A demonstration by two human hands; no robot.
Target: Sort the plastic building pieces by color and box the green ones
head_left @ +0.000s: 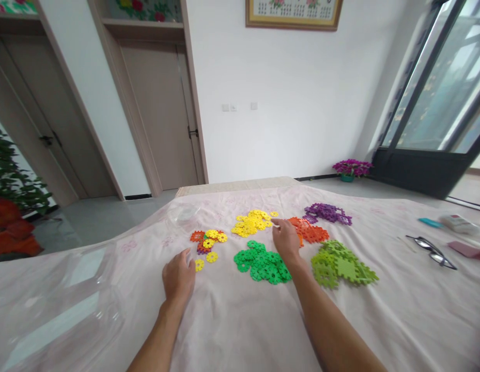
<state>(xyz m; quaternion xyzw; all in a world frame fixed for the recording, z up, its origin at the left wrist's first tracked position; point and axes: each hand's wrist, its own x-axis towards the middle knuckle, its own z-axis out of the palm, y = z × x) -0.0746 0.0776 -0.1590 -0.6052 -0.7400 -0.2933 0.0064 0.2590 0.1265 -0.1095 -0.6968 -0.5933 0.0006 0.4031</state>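
Note:
My left hand rests low over the cloth with its fingers loosely bent and apart, beside a loose yellow flower-shaped disc. Another yellow disc lies just beyond. Behind these sits a small mixed group of orange, purple and yellow pieces. My right hand reaches to the right edge of the yellow disc pile, fingers pointing left and somewhat apart; I see nothing held in it. Around it lie the green disc pile, the orange-red pieces and the light green square pieces.
Purple pieces lie at the back right. Eyeglasses, a pink case, a white box and a blue item are far right. Clear plastic containers stand at left; another clear container is farther back.

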